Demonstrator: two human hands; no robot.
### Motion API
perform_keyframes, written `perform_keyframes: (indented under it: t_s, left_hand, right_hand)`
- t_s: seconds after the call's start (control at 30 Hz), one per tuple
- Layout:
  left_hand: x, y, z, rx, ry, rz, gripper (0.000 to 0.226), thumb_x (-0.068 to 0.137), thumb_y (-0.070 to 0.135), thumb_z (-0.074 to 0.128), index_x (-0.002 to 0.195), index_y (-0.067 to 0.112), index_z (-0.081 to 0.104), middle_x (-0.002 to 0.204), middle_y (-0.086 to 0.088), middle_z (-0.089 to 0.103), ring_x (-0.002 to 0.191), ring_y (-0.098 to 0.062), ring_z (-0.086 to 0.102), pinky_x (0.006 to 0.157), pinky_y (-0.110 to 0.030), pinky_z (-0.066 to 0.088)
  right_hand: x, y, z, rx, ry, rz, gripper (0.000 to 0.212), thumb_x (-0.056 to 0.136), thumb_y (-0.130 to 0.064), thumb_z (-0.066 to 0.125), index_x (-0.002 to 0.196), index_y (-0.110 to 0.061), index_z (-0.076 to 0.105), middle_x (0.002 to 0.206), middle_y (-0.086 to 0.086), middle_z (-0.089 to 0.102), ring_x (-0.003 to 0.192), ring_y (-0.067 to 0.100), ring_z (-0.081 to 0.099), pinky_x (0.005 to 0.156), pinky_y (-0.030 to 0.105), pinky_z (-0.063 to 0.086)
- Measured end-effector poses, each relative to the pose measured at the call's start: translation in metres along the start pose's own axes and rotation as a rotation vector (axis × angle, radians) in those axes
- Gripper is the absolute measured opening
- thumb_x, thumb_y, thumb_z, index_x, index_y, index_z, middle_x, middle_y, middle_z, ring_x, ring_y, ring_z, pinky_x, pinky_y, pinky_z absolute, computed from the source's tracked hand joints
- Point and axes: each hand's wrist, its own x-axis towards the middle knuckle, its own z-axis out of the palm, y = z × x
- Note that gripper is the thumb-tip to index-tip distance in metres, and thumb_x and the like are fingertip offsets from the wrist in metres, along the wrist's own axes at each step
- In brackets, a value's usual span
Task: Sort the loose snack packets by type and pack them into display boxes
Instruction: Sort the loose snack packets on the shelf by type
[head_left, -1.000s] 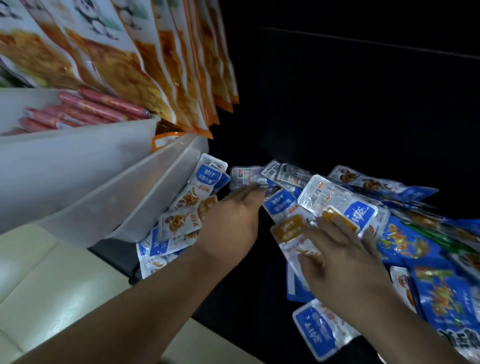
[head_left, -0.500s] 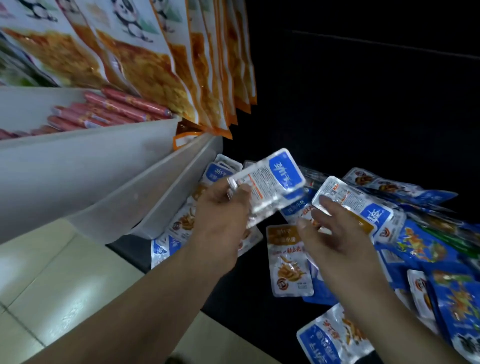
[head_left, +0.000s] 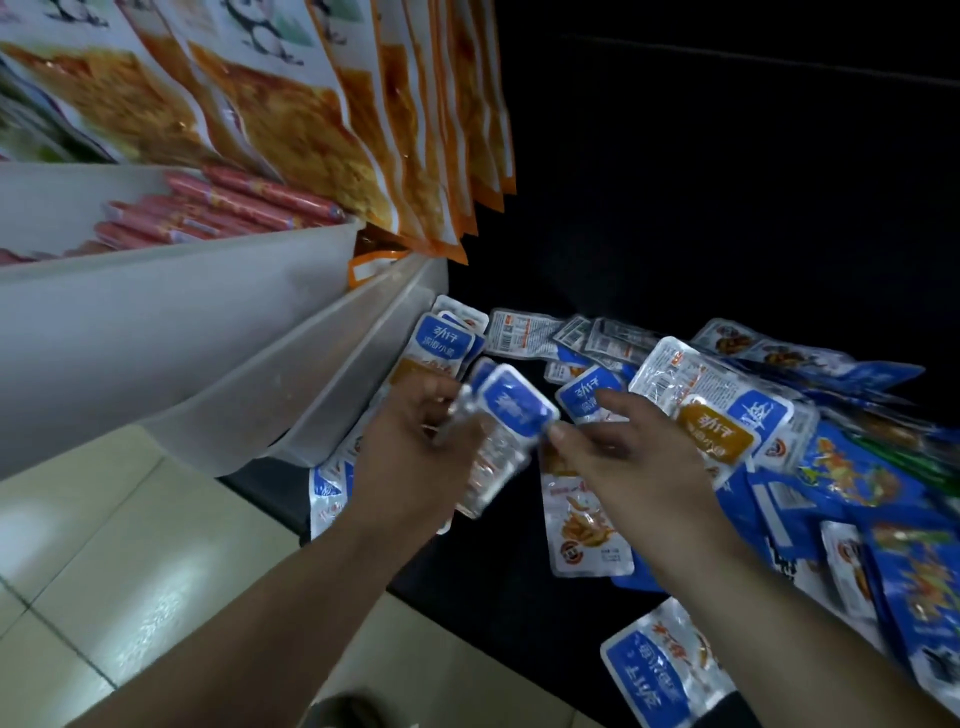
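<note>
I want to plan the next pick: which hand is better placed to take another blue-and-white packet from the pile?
Right. The right hand looks free and hangs beside the loose pile; the left hand is full, gripping blue-and-white packets.

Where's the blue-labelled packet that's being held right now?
Head view, centre: the blue-labelled packet is gripped in the left hand, its blue end at the thumb of the right hand, just right of the white bins.
</note>
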Motion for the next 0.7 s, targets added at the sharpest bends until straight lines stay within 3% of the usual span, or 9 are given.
perform_keyframes:
  t_s: [0.1,0.17,0.27,0.3,0.37,0.5,0.57,0.63,0.7]
  left_hand:
    - [0.013,-0.007,-0.022,0.339,0.042,0.174,0.016,0.096,0.026,0.069,0.107,0.036,0.062,0.096,0.014,0.072,0.085,-0.01,0.071,0.075,-0.046,0.062]
    - [0.015,-0.009,-0.027,0.787,0.084,0.399,0.028,0.091,0.023,0.067,0.119,0.03,0.063,0.123,0.007,0.066,0.11,-0.021,0.064,0.086,-0.046,0.058]
    - [0.014,-0.005,-0.01,1.033,0.036,0.67,0.041,0.084,0.026,0.073,0.124,0.019,0.067,0.15,-0.007,0.05,0.138,-0.036,0.044,0.104,-0.055,0.048]
    - [0.019,-0.002,0.0,0.99,-0.037,0.689,0.044,0.085,0.028,0.073,0.127,0.018,0.066,0.152,-0.007,0.049,0.142,-0.036,0.041,0.108,-0.057,0.045]
    - [0.037,0.005,0.026,0.936,-0.207,0.624,0.055,0.088,0.032,0.072,0.139,0.017,0.059,0.158,-0.008,0.042,0.15,-0.034,0.032,0.117,-0.055,0.038]
    - [0.087,0.02,0.069,1.06,-0.425,0.383,0.091,0.091,0.045,0.071,0.162,0.023,0.018,0.172,-0.011,0.01,0.159,-0.032,0.005,0.128,-0.052,0.018]
    - [0.105,0.024,0.082,1.091,-0.493,0.338,0.101,0.091,0.045,0.071,0.164,0.031,0.003,0.173,-0.007,0.004,0.159,-0.032,0.001,0.128,-0.053,0.01]
    - [0.111,0.028,0.09,1.135,-0.531,0.355,0.1,0.094,0.042,0.069,0.163,0.04,-0.003,0.173,-0.001,0.01,0.158,-0.032,0.01,0.128,-0.053,0.011]
    - [0.108,0.028,0.095,1.202,-0.49,0.463,0.081,0.099,0.041,0.061,0.162,0.043,0.01,0.166,0.0,0.031,0.148,-0.034,0.031,0.121,-0.05,0.028]
  right_hand:
    - [0.002,0.011,-0.01,-0.088,0.02,-0.079,0.032,0.092,-0.032,0.075,0.123,-0.035,0.066,0.118,-0.016,0.065,0.112,0.004,0.062,0.076,0.014,0.044]
    - [-0.001,0.015,-0.021,-0.23,0.067,-0.177,0.026,0.093,-0.028,0.073,0.118,-0.035,0.068,0.121,-0.017,0.061,0.118,0.008,0.057,0.08,0.013,0.043]
    - [0.0,0.024,-0.039,-0.684,0.281,-0.427,0.03,0.093,-0.035,0.069,0.121,-0.025,0.073,0.14,-0.002,0.059,0.137,0.028,0.05,0.1,0.043,0.05]
    - [0.003,0.026,-0.045,-0.86,0.335,-0.456,0.039,0.091,-0.043,0.066,0.124,-0.025,0.072,0.146,0.003,0.057,0.141,0.034,0.045,0.108,0.056,0.045]
    - [0.009,0.027,-0.054,-1.082,0.318,-0.408,0.058,0.086,-0.06,0.056,0.135,-0.029,0.065,0.155,0.006,0.049,0.147,0.038,0.038,0.115,0.066,0.034]
    - [0.017,0.029,-0.068,-1.181,0.099,-0.174,0.07,0.092,-0.077,0.042,0.155,-0.046,0.036,0.171,-0.011,0.013,0.158,0.026,0.012,0.117,0.05,0.036]
    - [0.016,0.03,-0.07,-1.199,0.085,-0.156,0.072,0.089,-0.08,0.041,0.154,-0.048,0.036,0.17,-0.016,0.01,0.156,0.024,0.014,0.114,0.044,0.039]
    - [0.018,0.029,-0.073,-1.195,0.086,-0.158,0.072,0.086,-0.083,0.042,0.15,-0.05,0.04,0.167,-0.021,0.016,0.154,0.02,0.02,0.106,0.041,0.046]
    - [0.02,0.029,-0.078,-1.201,0.093,-0.169,0.072,0.083,-0.085,0.044,0.147,-0.053,0.042,0.163,-0.025,0.026,0.148,0.016,0.028,0.094,0.037,0.052]
